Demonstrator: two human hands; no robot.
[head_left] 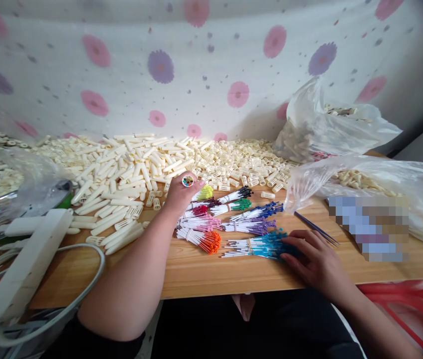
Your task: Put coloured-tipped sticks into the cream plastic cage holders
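Right hand (319, 259) at the near right, palm down, fingers loosely curled, thumb and index finger at the blue ends of a blue-tipped bundle (251, 247); no telling from this angle about any stick pinched between them. Lying directly left of that hand, the bundle, long axis running left to right, roughly along the near edge of the wooden table (256, 283); coloured tips toward the right hand, bare white ends pointing left, a band around the middle.

Farther away and to the left, well apart from the blue tips, left hand (181, 192), closed around a pale round holder (188, 181), mouth facing up toward the viewer, mixed coloured dots inside. Clearly the right hand nearer to the bundle.

Just left of the bundle, an orange-tipped bundle (200, 240); just beyond, a purple-tipped bundle (249, 226). Past the right fingers, dark tweezers (315, 228). Behind everything, a heap of cream plastic pieces (166, 155).
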